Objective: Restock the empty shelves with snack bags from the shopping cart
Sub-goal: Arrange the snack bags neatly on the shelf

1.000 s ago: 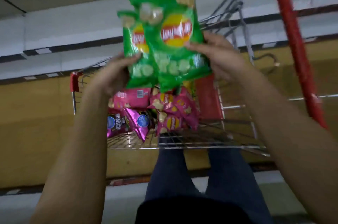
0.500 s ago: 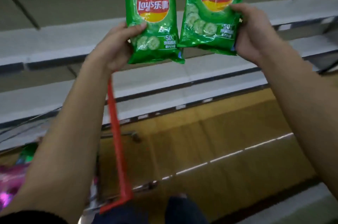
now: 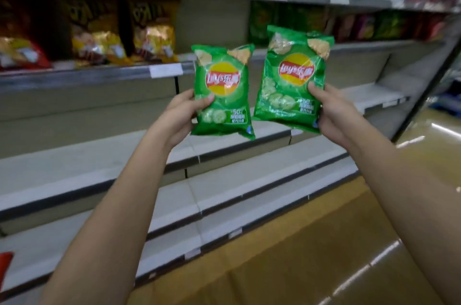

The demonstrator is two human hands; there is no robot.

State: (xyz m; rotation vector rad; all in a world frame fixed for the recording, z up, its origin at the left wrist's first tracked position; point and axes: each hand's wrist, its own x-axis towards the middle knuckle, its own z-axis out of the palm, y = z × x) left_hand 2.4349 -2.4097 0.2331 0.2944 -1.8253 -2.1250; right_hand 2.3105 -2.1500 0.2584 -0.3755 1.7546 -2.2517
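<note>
My left hand (image 3: 180, 115) grips the lower left edge of a green chip bag (image 3: 223, 91), held upright in front of the shelving. A second green chip bag (image 3: 291, 77), tilted slightly, is gripped at its lower right corner by my right hand (image 3: 329, 111). Both bags hang in the air side by side, in front of a gap on the upper stocked shelf (image 3: 99, 75). Below them run bare grey shelves (image 3: 249, 175) in stepped rows. The shopping cart is out of view except for a red corner (image 3: 5, 264) at the lower left edge.
Yellow and red snack bags (image 3: 104, 48) fill the upper shelf on the left. Blurred green and red bags (image 3: 374, 25) line the same level on the right. A glossy yellow-brown floor (image 3: 324, 254) lies at the lower right.
My view has swung up from the cart to the shelving. Both hands have carried the two green bags, now apart, toward the shelves, and the stocked upper shelf has come into view.
</note>
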